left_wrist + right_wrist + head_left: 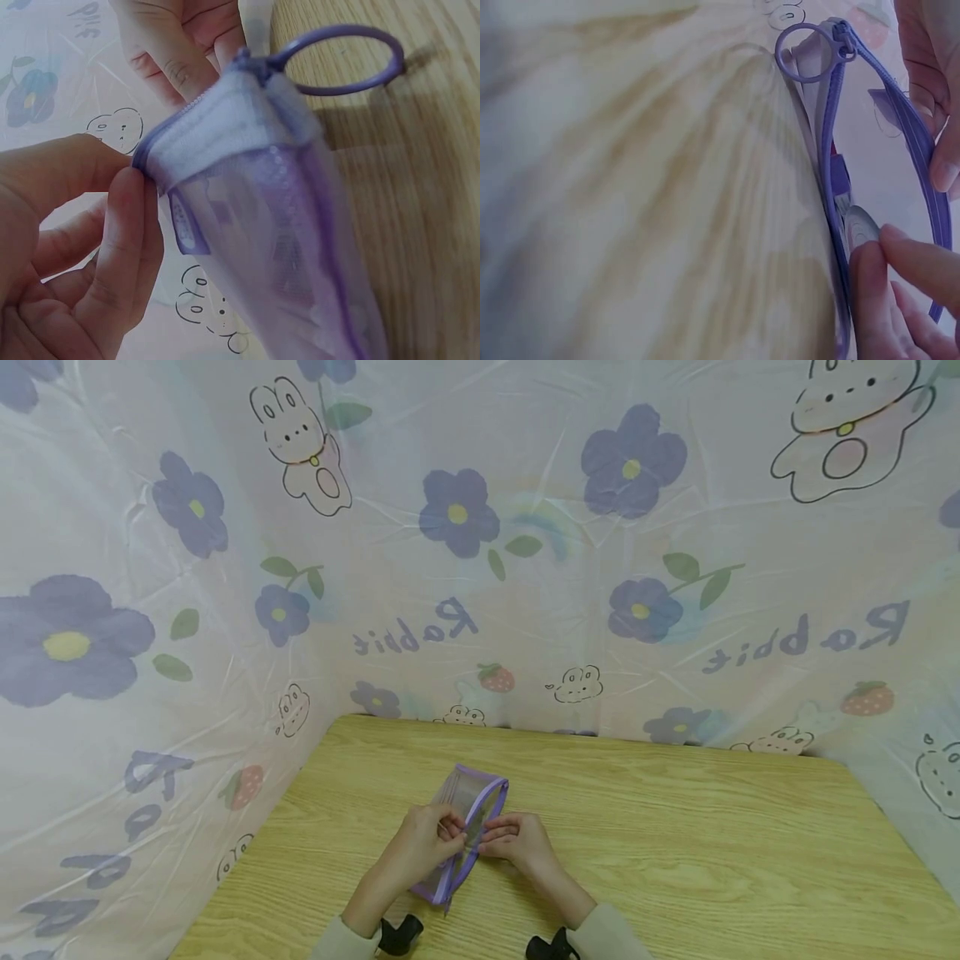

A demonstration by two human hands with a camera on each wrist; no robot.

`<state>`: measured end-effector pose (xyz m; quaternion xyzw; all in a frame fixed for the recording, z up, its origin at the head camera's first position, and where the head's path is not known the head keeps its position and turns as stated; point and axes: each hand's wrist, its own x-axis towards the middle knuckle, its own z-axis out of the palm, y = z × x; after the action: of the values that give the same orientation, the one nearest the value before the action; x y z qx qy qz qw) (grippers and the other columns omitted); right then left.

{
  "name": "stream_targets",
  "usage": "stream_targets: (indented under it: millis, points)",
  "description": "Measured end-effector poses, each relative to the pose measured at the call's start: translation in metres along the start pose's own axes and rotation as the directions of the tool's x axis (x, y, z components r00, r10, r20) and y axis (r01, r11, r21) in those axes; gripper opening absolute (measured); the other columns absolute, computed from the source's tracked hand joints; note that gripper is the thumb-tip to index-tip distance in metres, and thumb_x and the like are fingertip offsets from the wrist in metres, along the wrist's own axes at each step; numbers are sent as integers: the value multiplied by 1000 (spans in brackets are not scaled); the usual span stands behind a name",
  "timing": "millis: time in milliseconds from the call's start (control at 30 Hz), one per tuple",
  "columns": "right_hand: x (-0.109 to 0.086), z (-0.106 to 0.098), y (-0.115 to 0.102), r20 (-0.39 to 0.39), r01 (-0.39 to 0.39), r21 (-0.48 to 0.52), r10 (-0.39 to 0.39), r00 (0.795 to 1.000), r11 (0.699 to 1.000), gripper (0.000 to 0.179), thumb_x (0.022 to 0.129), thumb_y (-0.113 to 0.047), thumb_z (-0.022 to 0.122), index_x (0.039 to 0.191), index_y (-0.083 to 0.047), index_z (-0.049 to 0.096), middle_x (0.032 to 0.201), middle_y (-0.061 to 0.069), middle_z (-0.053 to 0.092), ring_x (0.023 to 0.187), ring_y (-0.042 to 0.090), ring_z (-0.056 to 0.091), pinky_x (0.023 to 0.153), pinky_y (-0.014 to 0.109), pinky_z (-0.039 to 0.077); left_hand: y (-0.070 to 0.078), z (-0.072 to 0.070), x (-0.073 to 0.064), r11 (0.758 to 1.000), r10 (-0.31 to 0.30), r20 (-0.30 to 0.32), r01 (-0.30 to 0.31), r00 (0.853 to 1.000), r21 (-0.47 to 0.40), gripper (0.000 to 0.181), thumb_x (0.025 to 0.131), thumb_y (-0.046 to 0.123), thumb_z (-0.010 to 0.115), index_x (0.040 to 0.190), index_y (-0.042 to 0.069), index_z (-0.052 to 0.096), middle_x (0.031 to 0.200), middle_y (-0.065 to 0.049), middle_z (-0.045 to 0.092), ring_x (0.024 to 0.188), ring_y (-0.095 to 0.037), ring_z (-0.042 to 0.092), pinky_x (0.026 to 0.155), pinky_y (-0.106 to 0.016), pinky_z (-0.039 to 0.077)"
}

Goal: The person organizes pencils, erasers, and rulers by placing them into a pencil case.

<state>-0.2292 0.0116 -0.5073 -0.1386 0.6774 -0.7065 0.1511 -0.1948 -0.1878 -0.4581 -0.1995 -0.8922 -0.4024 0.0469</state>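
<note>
A see-through pouch (467, 789) with purple zipper trim lies on the table, its mouth unzipped and spread apart. My left hand (426, 839) pinches one zipper edge between thumb and fingertips. From the other side my right hand (525, 843) reaches to the mouth. In the right wrist view its thumb and finger pinch a small pale disc (862, 225) with a rounded edge, right at the opening. Just beyond the disc shows a purple tab (840, 174) with a bit of red. A purple ring pull (397, 67) hangs at the zipper's end.
The wood-grain table (712, 843) extends to the right and behind the pouch. A printed sheet (540, 610) with flowers and rabbits stands behind the table and along its sides. Black wrist mounts (401, 935) sit at both cuffs.
</note>
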Motion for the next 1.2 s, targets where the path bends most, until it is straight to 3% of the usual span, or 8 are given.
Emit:
stream_targets:
  millis: [500,767,1033,1200]
  points:
    - [7,4,10,9,7,-59,-7,1000,998,35,75,17,76,107,21,62,85,26,69,74,25,71,68,28,60,-3,0,-1,1000,-7,-1,7,1000,-1,5,87,-1,71,90,2,69,80,3,66,70,-6,63,61,-20,55]
    - [7,3,7,44,20,-83,-17,999,996,36,75,18,76,108,22,61,86,26,68,75,29,71,68,29,60,-3,-1,-1,1000,-13,3,13,1000,-3,5,87,0,72,90,3,68,80,3,66,70,-7,63,61,-20,55]
    - [5,4,2,53,-10,-78,15,998,997,39,74,16,78,109,20,62,86,19,70,75,21,70,69,27,59,-2,-2,-2,1000,-12,3,12,1000,-15,4,88,3,73,89,2,69,80,2,66,70,-8,64,61,-19,54]
    - [2,3,-3,68,-3,-62,7,998,998,39,74,16,76,109,22,61,88,23,69,77,24,70,71,28,59,-2,-3,-2,1000,-6,11,7,1000,-16,4,88,1,72,90,1,69,81,1,66,71,-8,64,62,-19,54]
